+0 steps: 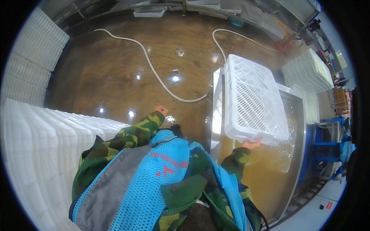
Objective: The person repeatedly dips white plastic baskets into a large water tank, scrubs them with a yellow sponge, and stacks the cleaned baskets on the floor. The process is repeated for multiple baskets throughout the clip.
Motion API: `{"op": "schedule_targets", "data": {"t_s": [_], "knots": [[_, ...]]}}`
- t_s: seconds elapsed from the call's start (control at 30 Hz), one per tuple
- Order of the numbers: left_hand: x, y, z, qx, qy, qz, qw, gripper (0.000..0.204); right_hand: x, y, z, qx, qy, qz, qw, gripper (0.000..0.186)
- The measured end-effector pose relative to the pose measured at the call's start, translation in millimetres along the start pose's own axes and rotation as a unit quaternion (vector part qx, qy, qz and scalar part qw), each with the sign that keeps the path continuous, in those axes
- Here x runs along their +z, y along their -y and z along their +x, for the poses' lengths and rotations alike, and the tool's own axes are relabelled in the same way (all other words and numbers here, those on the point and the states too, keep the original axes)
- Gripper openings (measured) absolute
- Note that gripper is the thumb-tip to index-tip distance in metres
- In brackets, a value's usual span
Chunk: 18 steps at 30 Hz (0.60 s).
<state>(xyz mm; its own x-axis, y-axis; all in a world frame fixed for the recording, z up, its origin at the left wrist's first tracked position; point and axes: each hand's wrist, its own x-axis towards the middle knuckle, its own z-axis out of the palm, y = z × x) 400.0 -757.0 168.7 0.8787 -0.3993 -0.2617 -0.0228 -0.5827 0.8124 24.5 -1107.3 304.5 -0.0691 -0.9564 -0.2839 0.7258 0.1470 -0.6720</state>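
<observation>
At the far left, tall stacks of white ribbed plastic crates run off into the dark fisheye rim, their lower parts cut off. Beside them, the left sleeve in green-and-tan camouflage cloth ends at the left hand, which is over the wet, glossy brown floor. Its fingers look curled, but they are too small to make out, so I cannot tell whether they are closed. A thin, smooth, off-white hose winds across the floor; part of it passes out of sight behind the white rectangular plastic crate with diagonal slots. The blue mesh vest hides much of the lower middle.

To the right, well apart from the left hand, the right hand is clamped on the near edge of the slotted crate, some fingers hidden by it. That crate is tilted above the rectangular shiny metal tank, covering part of the cloudy yellowish water. Farther right, more stacked whitish crates stand near blurred equipment.
</observation>
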Motion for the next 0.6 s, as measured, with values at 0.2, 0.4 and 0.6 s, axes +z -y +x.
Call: {"op": "schedule_targets", "data": {"t_s": [0.2,0.4,0.6], "knots": [[-5,-80,-2,0.115,-0.001,-0.06,0.991,0.02,104,22,-22,-0.02,0.061,-0.081,0.995,0.056],[-26,-139,53,0.127,0.029,-0.261,0.956,0.025,230,23,-68,-0.227,0.291,-0.386,0.845,0.042],[-60,-223,85,-0.055,0.191,-0.488,0.85,0.047,230,-23,-59,-0.506,0.503,-0.614,0.337,0.024]]}}
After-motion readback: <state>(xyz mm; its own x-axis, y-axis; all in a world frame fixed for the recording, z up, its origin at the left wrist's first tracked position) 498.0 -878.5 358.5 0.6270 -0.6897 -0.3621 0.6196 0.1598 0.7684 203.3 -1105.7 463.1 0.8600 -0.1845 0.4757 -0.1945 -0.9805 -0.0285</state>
